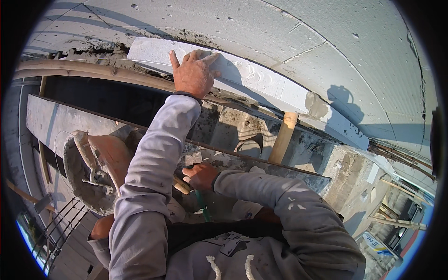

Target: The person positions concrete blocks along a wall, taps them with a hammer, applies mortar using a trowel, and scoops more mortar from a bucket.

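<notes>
I have two hands in view. My left hand [194,74] lies palm down, fingers spread, on the long white rectangular block of porous masonry [161,53], gripping nothing. The block sits on the ledge in front of me, beside the tall pale masonry wall [261,35]. Its long axis slopes from upper left to lower right, roughly along that wall, its narrow left end toward the upper left. Past one patch of grey mortar [316,106] the white carries on; whether that is a second block, I cannot tell.

My right hand [199,177] is curled low near my body, beside one small grey-brown square-faced piece [193,159] and one pale wooden handle [181,185]. The palm is hidden, so I cannot tell what it grips. One slim green shaft [202,205] shows just below, its lower end hard to make out.

One round mortar-caked bucket [74,175] stands at my left, partly covered by my sleeve. One pale wooden post [283,139] rises toward the block's underside.
</notes>
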`<state>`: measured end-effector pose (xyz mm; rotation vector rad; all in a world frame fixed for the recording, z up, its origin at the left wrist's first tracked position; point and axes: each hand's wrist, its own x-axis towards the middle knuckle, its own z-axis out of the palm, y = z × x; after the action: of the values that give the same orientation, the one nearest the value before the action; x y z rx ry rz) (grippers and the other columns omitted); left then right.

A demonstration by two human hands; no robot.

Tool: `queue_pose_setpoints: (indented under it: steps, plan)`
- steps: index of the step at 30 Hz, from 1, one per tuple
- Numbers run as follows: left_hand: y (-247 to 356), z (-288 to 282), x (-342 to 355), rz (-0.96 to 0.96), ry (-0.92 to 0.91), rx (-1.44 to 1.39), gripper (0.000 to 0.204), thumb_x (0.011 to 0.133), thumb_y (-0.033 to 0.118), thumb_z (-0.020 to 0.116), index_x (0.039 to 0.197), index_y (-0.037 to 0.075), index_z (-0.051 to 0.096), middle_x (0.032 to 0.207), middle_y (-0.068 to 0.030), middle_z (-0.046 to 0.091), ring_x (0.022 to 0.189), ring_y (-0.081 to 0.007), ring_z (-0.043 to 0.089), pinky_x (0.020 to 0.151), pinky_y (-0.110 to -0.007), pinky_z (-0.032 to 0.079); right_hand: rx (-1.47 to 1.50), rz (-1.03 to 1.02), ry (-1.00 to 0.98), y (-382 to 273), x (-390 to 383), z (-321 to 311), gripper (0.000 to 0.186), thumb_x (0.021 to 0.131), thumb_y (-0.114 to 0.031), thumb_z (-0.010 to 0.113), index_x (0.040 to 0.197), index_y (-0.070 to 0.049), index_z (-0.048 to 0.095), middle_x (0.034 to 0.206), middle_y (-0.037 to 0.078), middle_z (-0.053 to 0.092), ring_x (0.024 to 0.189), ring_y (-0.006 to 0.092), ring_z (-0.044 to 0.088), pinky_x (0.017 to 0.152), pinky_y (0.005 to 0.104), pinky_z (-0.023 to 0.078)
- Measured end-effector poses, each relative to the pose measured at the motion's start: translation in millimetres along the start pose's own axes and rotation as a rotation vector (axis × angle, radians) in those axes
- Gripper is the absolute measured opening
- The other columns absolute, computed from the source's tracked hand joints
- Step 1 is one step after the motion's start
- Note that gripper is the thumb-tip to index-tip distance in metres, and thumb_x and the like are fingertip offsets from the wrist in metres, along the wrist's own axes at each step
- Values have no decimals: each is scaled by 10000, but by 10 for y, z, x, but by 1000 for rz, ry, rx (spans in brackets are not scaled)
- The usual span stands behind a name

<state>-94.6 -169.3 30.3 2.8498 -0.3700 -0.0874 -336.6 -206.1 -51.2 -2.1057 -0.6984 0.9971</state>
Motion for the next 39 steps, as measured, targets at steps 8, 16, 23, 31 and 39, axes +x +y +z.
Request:
queue_pose_setpoints:
  steps: [8,16,23,31,39]
  plan:
    - [-22,-4,-16,15,21,5,496,805,365,716,1283,316,591,1326,-18,548,1265,-215,485,1138,-638,79,62,108,175,75,-207,202,354,810,-107,539,1159,-52,511,1094,271,560,946,422,600,780,500,481]
    - [1,-57,16,34,-39,38,480,828,361,696,1291,300,583,1336,-27,535,1271,-221,475,1148,-627,57,342,-2,205,-86,-486,-76,313,818,-56,530,1129,-47,492,973,220,555,887,396,596,764,485,474]
    - [29,-64,20,67,4,80,508,807,384,708,1292,301,580,1309,-3,558,1246,-214,499,1135,-646,95,415,-85,311,-278,-1027,-668,256,808,-43,554,1060,-43,511,994,183,547,954,380,573,818,461,460]
    - [-92,55,9,77,45,121,506,804,403,702,1286,306,584,1307,-1,559,1259,-219,481,1116,-668,68,310,-245,701,-531,-1116,-1857,186,806,48,515,962,-44,469,887,138,507,787,311,559,705,386,453]
    - [-43,-9,-11,75,9,88,482,845,404,670,1302,288,573,1336,-57,535,1334,-232,398,1125,-669,6,-40,240,640,-46,-1466,-2845,493,873,-371,610,990,105,562,981,312,637,927,350,657,811,408,501]
